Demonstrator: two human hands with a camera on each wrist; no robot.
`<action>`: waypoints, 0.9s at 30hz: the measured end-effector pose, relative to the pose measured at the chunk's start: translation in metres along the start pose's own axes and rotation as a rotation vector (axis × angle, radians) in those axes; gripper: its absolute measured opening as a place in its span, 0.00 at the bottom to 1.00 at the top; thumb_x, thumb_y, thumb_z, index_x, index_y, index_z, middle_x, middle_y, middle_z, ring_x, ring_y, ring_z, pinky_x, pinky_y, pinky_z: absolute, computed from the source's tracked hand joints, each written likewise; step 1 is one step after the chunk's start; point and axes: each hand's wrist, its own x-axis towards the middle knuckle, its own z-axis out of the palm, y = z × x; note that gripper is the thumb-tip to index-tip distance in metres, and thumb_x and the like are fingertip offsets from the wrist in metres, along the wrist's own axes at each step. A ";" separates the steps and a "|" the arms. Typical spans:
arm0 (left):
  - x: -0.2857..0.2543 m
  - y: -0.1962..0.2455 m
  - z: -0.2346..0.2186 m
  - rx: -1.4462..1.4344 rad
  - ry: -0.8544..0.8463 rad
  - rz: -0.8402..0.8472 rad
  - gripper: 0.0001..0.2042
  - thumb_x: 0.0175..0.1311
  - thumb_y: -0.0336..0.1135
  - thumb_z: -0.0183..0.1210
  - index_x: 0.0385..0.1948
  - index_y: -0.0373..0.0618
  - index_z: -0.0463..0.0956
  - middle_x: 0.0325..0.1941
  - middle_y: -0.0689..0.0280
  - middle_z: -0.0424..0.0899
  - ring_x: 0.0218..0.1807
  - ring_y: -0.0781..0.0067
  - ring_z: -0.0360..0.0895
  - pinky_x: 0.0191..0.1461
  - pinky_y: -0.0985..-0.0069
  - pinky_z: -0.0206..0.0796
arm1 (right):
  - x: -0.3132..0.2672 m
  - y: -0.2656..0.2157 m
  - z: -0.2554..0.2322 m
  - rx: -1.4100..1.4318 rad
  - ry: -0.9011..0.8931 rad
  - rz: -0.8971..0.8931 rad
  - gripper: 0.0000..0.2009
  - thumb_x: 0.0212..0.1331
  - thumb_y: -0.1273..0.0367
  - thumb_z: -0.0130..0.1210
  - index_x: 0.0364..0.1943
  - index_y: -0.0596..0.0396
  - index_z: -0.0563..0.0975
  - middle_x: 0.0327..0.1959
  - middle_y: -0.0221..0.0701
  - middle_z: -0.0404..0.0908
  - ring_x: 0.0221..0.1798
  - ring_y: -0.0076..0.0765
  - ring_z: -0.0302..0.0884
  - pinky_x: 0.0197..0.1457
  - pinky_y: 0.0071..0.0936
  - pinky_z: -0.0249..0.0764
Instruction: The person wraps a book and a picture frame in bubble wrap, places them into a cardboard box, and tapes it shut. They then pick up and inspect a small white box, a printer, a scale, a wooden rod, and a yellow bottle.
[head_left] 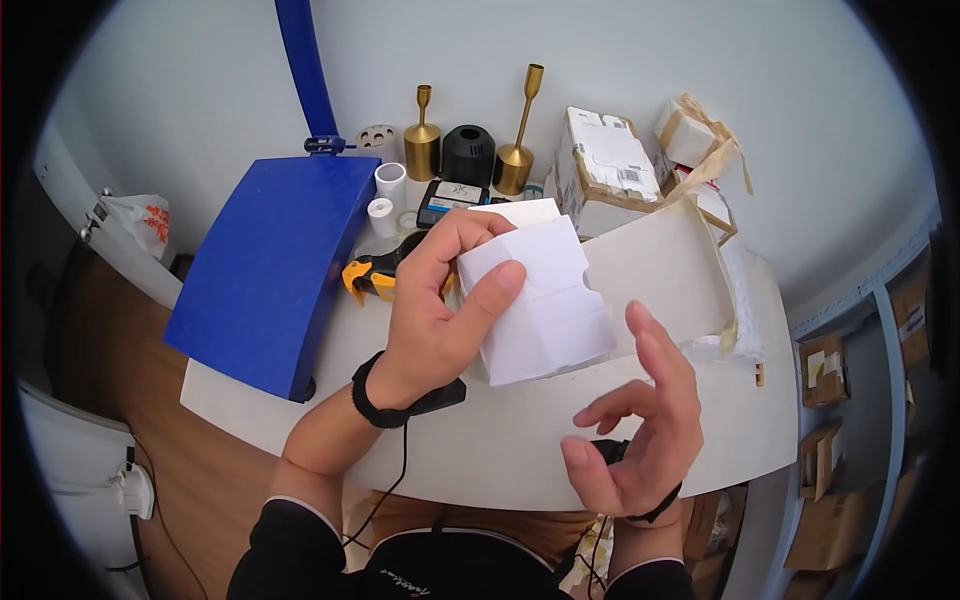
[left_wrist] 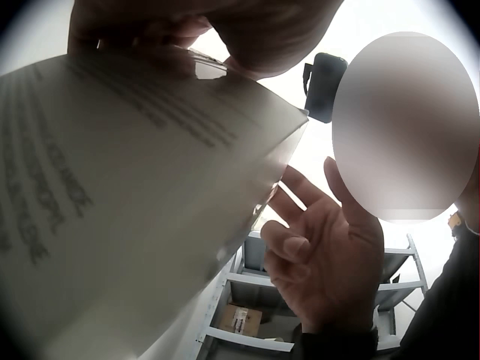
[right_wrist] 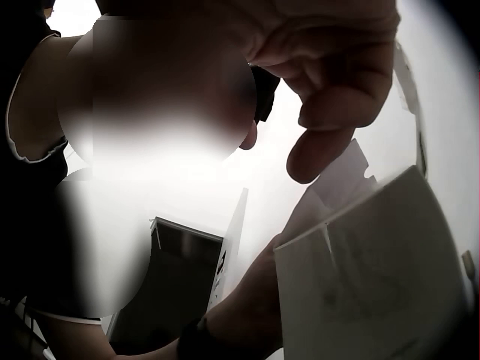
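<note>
My left hand grips a white paper carton over the table, the thumb on its near face and the fingers behind. Creases cross this face, and a notch is cut in its right edge. In the left wrist view the carton shows lines of blurred dark print on its underside. To the right of the carton, my right hand is raised with nothing in it, the fingers loosely bent and apart from the carton. The right wrist view has this hand above the carton's edge.
A blue panel stands at the left of the white table. Behind the carton are a black and yellow tool, paper rolls, brass candlesticks and a black holder. Boxes and a pale tray lie right.
</note>
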 end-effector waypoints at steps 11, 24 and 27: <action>0.001 0.002 0.000 0.002 -0.004 0.030 0.09 0.67 0.33 0.62 0.32 0.41 0.70 0.44 0.64 0.78 0.45 0.80 0.71 0.51 0.80 0.64 | 0.016 0.020 0.008 0.045 -0.121 0.209 0.52 0.49 0.58 0.75 0.73 0.68 0.54 0.62 0.51 0.69 0.31 0.29 0.78 0.22 0.21 0.72; 0.007 -0.007 -0.010 -0.123 0.082 -0.052 0.08 0.69 0.33 0.60 0.34 0.41 0.72 0.46 0.66 0.77 0.43 0.83 0.70 0.47 0.82 0.64 | 0.004 0.033 0.008 -0.051 0.222 -0.066 0.30 0.45 0.69 0.74 0.56 0.61 0.76 0.38 0.35 0.76 0.21 0.24 0.69 0.25 0.19 0.68; 0.009 -0.007 -0.012 -0.120 0.076 -0.074 0.07 0.68 0.32 0.60 0.38 0.41 0.71 0.46 0.66 0.78 0.43 0.83 0.71 0.48 0.82 0.65 | 0.007 0.030 0.007 -0.102 0.117 -0.097 0.22 0.44 0.71 0.73 0.47 0.59 0.81 0.35 0.35 0.77 0.26 0.28 0.74 0.27 0.20 0.70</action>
